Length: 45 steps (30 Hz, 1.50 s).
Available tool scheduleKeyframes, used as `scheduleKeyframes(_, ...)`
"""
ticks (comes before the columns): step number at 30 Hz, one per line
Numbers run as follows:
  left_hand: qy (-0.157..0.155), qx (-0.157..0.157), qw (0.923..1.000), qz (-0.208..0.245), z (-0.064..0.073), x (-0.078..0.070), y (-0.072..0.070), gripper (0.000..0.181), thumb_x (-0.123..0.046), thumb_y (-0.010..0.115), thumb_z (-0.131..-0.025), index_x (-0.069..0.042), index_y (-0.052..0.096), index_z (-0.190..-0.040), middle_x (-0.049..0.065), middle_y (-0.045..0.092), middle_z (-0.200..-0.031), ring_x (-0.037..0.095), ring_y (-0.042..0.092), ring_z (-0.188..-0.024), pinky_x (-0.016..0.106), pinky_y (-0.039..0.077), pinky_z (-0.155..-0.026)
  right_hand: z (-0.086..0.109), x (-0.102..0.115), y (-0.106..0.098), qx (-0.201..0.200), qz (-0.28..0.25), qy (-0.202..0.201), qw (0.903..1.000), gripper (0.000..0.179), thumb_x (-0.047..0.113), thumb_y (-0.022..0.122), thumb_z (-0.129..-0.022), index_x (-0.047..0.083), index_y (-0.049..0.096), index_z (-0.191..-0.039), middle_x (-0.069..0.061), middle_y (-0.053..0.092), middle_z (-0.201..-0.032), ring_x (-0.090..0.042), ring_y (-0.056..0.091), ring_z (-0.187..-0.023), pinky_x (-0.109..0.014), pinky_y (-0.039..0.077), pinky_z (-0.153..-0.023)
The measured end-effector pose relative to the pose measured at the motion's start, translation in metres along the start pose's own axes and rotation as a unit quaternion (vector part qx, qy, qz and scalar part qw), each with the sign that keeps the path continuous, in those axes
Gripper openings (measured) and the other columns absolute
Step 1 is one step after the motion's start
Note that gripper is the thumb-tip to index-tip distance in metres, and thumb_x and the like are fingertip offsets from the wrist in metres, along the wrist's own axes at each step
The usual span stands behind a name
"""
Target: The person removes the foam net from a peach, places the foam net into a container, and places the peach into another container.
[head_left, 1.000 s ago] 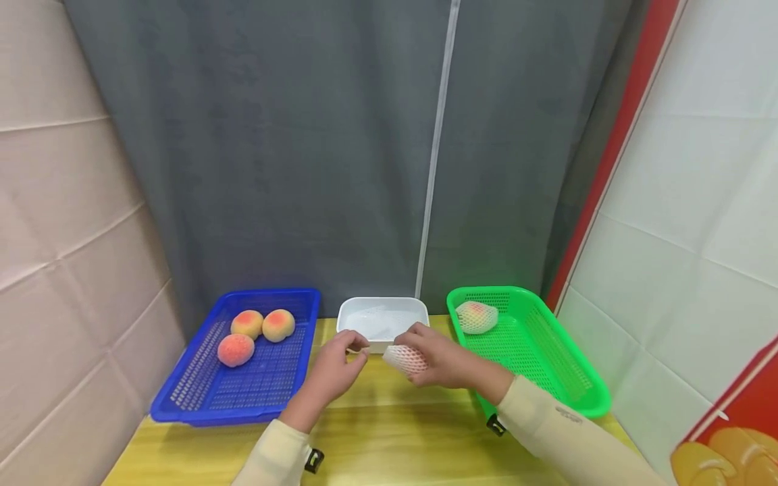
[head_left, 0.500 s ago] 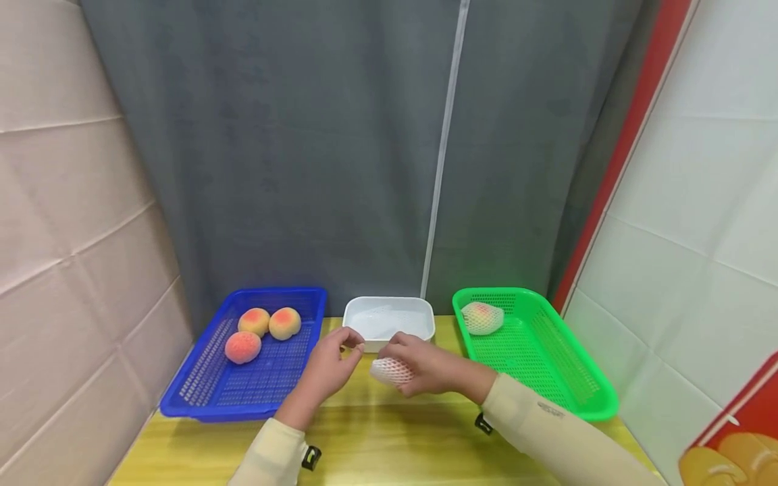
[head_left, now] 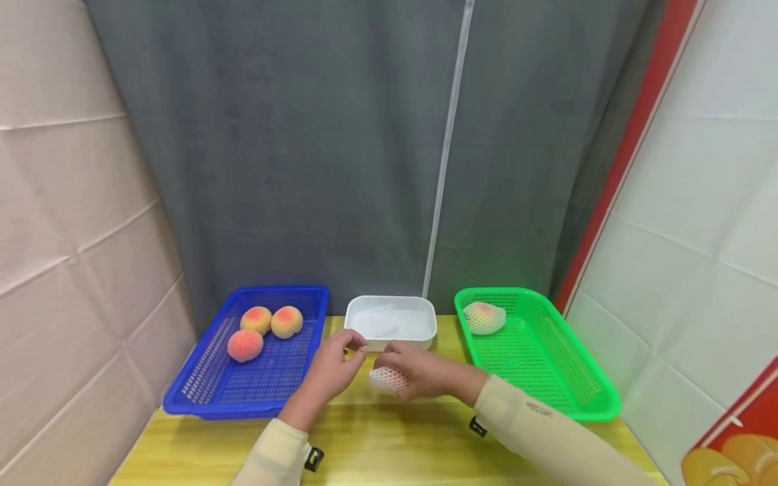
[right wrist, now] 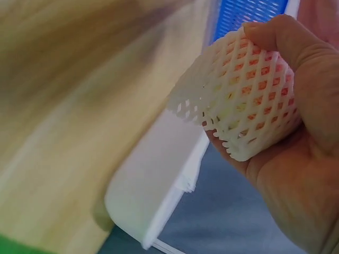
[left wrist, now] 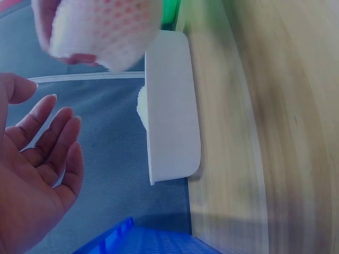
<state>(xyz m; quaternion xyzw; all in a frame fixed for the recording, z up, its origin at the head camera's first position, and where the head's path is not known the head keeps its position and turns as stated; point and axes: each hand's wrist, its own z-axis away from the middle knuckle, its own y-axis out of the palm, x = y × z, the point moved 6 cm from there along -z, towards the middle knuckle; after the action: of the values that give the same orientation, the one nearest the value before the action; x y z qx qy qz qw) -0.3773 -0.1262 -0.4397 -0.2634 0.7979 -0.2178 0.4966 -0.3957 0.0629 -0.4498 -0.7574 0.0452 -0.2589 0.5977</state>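
Note:
My right hand (head_left: 421,370) grips a peach in a white foam net (head_left: 387,380) above the table, in front of the white tray (head_left: 401,345). In the right wrist view the red and yellow peach (right wrist: 259,98) shows through the mesh, and the net's loose end sticks out beyond the fruit. To its left is my left hand (head_left: 331,368), apart from the peach. The left wrist view shows its fingers (left wrist: 55,135) loosely bent, with nothing held. Some white foam netting (left wrist: 141,106) shows over the tray's edge.
On the left, a blue basket (head_left: 267,388) holds three bare peaches (head_left: 246,345). The green basket (head_left: 598,378) on the right has one netted peach (head_left: 484,318) in its back left corner. A grey curtain (head_left: 304,169) hangs behind the yellow wood-grain table (head_left: 389,445).
My right hand has moved a little left and toward me with the netted peach, and the net's end has turned. The left hand keeps nearly the same pose. The head view has shifted slightly.

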Motion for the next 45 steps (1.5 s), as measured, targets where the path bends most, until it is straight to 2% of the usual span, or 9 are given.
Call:
scheduleKeyframes(4,0.003,0.000,1.0000,-0.002,0.000,-0.001,0.001,0.007,-0.011,0.077,-0.100,-0.017,0.075,-0.103,-0.007,0.071,-0.102,0.017,0.069,-0.102,0.046,0.058,-0.092,-0.003,-0.005,0.017,0.002,0.007,-0.014,0.9999,0.068,0.008,0.093,-0.077,0.017,0.067,-0.139,-0.003,0.060,-0.127,-0.013,0.057,-0.114,-0.028,0.052,-0.099)
scheduleKeyframes(10,0.016,0.007,0.9997,-0.016,0.001,-0.003,0.003,0.007,-0.012,0.077,-0.100,-0.019,0.075,-0.101,-0.007,0.072,-0.102,0.017,0.069,-0.101,0.043,0.059,-0.088,-0.008,-0.022,0.041,0.025,-0.026,0.026,0.9990,0.071,0.006,0.094,-0.076,0.017,0.067,-0.141,0.003,0.059,-0.129,-0.007,0.056,-0.116,-0.029,0.051,-0.105)
scheduleKeyframes(15,0.027,0.002,0.9996,-0.011,0.002,-0.004,0.002,0.007,-0.012,0.078,-0.099,-0.018,0.075,-0.099,-0.006,0.072,-0.100,0.017,0.070,-0.098,0.043,0.058,-0.085,-0.011,-0.027,0.050,0.023,-0.040,0.030,0.9985,0.070,0.004,0.093,-0.076,0.016,0.067,-0.140,0.002,0.058,-0.127,-0.008,0.057,-0.115,-0.028,0.052,-0.104)
scheduleKeyframes(26,0.024,0.008,0.9995,-0.016,0.004,-0.002,0.007,0.009,-0.013,0.077,-0.101,-0.021,0.074,-0.097,-0.008,0.072,-0.098,0.015,0.070,-0.097,0.040,0.057,-0.084,-0.012,-0.023,0.050,0.027,-0.026,0.040,0.9985,0.072,0.008,0.095,-0.078,0.019,0.066,-0.143,0.002,0.058,-0.128,-0.007,0.055,-0.116,-0.027,0.050,-0.105)
scheduleKeyframes(33,0.025,0.015,0.9995,-0.015,0.005,-0.001,0.007,0.008,-0.014,0.076,-0.102,-0.022,0.073,-0.098,-0.009,0.071,-0.099,0.014,0.069,-0.097,0.040,0.058,-0.084,-0.008,-0.024,0.051,0.020,-0.020,0.039,0.9988,0.098,0.020,0.103,-0.075,0.015,0.054,-0.160,-0.004,0.059,-0.145,-0.012,0.057,-0.128,-0.034,0.049,-0.114)
scheduleKeyframes(37,0.020,0.019,0.9995,-0.014,0.005,-0.001,0.007,0.008,-0.015,0.076,-0.102,-0.022,0.073,-0.099,-0.008,0.072,-0.101,0.016,0.071,-0.100,0.044,0.059,-0.087,-0.004,-0.028,0.049,0.003,-0.033,0.065,0.9973,0.112,0.033,0.105,-0.074,0.017,0.045,-0.167,-0.005,0.055,-0.157,-0.017,0.055,-0.139,-0.039,0.046,-0.120)
scheduleKeyframes(45,0.019,0.026,0.9994,-0.011,0.007,-0.003,0.006,0.008,-0.014,0.076,-0.102,-0.021,0.073,-0.099,-0.008,0.072,-0.100,0.018,0.071,-0.100,0.045,0.059,-0.086,0.012,-0.030,0.040,-0.012,-0.096,0.117,0.9883,0.107,0.037,0.103,-0.077,0.016,0.046,-0.164,-0.010,0.053,-0.158,-0.025,0.057,-0.141,-0.047,0.046,-0.121)
